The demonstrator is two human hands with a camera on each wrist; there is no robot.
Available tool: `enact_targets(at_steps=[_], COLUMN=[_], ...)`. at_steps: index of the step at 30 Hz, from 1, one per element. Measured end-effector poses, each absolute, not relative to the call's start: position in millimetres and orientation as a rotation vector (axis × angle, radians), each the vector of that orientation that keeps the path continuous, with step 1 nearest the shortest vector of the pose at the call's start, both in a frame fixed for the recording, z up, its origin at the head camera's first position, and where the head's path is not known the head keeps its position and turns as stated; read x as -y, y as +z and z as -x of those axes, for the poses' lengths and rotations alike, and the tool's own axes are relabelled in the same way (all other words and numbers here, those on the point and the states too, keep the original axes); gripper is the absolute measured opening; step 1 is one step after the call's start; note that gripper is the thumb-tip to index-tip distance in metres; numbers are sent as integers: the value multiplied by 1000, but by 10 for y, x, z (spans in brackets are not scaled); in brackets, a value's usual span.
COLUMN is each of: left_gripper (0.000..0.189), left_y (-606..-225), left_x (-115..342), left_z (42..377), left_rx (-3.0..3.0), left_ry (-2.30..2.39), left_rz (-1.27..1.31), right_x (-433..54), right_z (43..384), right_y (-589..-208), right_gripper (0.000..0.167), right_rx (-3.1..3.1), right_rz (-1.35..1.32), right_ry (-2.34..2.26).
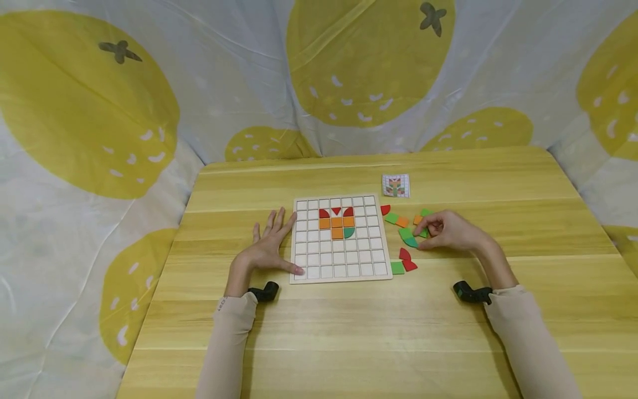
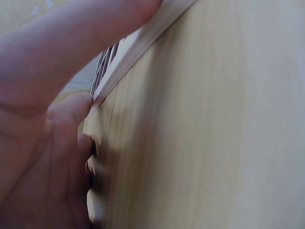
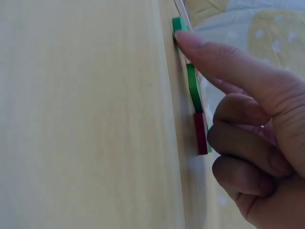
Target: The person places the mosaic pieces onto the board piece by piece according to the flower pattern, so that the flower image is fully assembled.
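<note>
My left hand point(image 1: 269, 246) rests against the left edge of a gridded wooden board point(image 1: 339, 280), fingers spread and thumb over its near left corner. In the left wrist view the thumb point(image 2: 71, 43) crosses the board's rim. Red, orange and teal pieces fill several squares near the board's upper middle. To the right, my right hand point(image 1: 451, 230) is over loose flat pieces, its thumb and forefinger tips at a teal quarter-circle piece point(image 1: 411, 242). The right wrist view shows the thumb point(image 3: 190, 40) touching a green-toned edge; I cannot tell whether the piece is pinched.
A small printed pattern card point(image 1: 396, 186) lies beyond the board's far right corner. Beside the board are red pieces point(image 1: 410, 265), a green square point(image 1: 397, 268) and an orange square point(image 1: 402, 221). Patterned cloth point(image 1: 349, 66) hangs behind the wooden table point(image 1: 369, 343).
</note>
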State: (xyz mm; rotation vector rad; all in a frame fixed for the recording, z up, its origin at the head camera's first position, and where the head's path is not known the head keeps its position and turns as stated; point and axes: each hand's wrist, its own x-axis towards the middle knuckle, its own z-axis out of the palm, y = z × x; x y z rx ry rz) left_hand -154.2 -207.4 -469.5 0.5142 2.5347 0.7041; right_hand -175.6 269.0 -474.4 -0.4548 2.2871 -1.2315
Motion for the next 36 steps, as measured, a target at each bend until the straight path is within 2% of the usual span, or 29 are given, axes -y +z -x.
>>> enact_targets(at_steps=[21,26,36], left_gripper=[142,143,143], left_y=[-4678,-4697,-4694], left_x=[2061,2069,2070], left_z=[1530,1532,1538], left_rx=[-2543,-2540,-2546], left_ry=[698,693,685], left_rz=[-504,-509,-510], right_x=[-2514,-2478,-2384], right_z=[1736,1727,1748], right_y=[-4742,-4750,-4758], right_gripper=[29,25,23], right_rx=[-2411,-2434,-2516], right_rz=[475,480,389], right_ry=[-1153,-1142,-1142])
